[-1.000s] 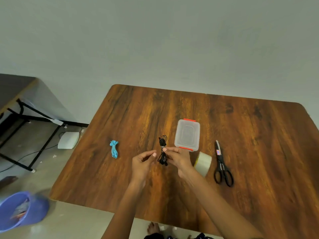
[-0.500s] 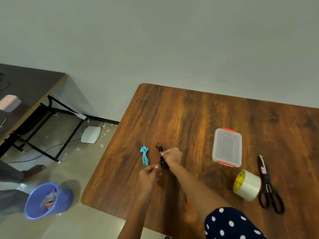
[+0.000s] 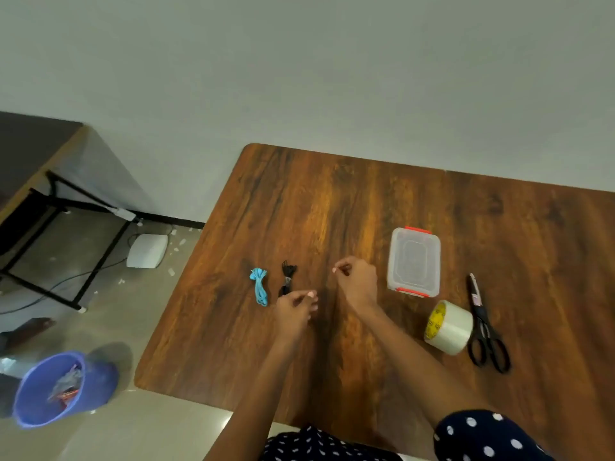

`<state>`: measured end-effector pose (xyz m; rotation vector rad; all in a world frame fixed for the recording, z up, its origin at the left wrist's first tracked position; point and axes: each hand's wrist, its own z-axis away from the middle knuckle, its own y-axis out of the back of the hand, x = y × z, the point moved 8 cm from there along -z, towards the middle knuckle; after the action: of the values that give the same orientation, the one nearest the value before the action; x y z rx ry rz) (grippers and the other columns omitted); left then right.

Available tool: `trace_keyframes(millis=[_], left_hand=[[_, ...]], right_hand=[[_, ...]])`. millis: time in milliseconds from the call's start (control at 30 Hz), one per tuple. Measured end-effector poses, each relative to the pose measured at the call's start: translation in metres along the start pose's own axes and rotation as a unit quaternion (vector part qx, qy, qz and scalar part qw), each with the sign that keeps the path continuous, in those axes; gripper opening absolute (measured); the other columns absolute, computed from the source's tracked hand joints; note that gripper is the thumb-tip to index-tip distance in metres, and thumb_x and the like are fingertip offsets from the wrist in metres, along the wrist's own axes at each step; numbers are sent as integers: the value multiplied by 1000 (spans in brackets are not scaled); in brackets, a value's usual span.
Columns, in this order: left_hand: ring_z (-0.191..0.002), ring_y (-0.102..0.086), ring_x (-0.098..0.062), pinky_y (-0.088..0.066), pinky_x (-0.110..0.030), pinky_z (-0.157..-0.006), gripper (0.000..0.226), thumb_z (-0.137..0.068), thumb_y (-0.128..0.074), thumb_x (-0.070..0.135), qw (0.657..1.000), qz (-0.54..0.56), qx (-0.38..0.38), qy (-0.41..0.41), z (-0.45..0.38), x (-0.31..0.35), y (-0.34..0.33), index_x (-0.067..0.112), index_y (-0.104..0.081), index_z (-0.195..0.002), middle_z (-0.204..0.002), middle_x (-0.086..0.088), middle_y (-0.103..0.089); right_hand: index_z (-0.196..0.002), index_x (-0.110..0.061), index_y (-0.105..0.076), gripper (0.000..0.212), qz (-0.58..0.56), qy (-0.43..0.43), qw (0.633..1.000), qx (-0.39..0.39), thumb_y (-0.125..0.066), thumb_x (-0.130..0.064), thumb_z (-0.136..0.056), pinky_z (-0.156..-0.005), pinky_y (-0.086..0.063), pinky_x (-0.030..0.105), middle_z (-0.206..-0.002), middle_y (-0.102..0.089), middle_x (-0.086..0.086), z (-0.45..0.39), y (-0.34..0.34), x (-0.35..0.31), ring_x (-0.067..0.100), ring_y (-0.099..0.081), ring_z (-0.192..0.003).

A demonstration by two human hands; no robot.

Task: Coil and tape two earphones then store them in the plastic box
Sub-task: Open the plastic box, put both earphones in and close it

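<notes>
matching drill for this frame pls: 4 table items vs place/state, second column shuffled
1. blue earphone
2. plastic box
3. tape roll
4. scissors

a. lid on, red clips
b. blades shut, rightmost item
c. coiled, leftmost item, beside the black earphone
d. lying between box and scissors, near edge side

Pairs: 1-c, 2-a, 3-d, 4-b

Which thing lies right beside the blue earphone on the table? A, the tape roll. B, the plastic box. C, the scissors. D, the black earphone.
D: the black earphone lies coiled just right of the blue earphone, while the plastic box, tape roll and scissors all sit farther right, past both hands.
</notes>
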<state>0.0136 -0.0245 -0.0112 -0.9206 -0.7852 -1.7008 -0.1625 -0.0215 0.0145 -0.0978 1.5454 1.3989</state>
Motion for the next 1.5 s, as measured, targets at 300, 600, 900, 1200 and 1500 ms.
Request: trace_keyframes(millis=[300,600,900,1200,1500], left_hand=[[-79,-70,-14,-52,-30,-73,17,-91,-61,22,997,-63,-46,-12,9,3,-64,10,-72,-99,-87,0,-73],[-119,-54,-19,-44,-32,-98,49,-90,-62,29,982,-159,45,-88,13,9,-32,9,-51,-134,-130,-4,-57],[-95,-62,-6,-52,-19,-85,31,-89,-63,15,975,-192,-13,-108,21,-11,-22,8,-65,-119,-115,-4,-68],[-95,-70,-16,-58,-36,-82,30,-84,-67,9,991,-109,-22,-72,17,-32,-9,8,-67,-114,-104,3,-73],[-98,-66,-22,-54,-32,-84,25,-89,-61,7,989,-133,54,-16,21,-53,4,9,-68,-113,-107,0,-69]], right_hand=[[-150,-9,-13,62,265,-23,964,7,-38,-35,-100,-118,-13,43,-158,-9,19,-2,39,91,35,-10,-146],[-149,-20,-23,60,234,264,926,-138,-46,-19,-94,-118,-13,45,-158,-16,7,71,20,99,26,-11,-146],[-131,-22,-52,48,144,381,899,-159,-46,-15,-84,-115,-25,38,-148,-41,0,126,33,106,17,-28,-142],[-115,-19,-66,27,-80,84,993,27,-61,-10,-90,-94,-49,20,-112,-66,-12,113,65,131,-7,-59,-101],[-117,-16,-59,30,-76,-7,996,-44,-55,-2,-92,-91,-54,28,-108,-66,-10,114,60,144,8,-64,-100]])
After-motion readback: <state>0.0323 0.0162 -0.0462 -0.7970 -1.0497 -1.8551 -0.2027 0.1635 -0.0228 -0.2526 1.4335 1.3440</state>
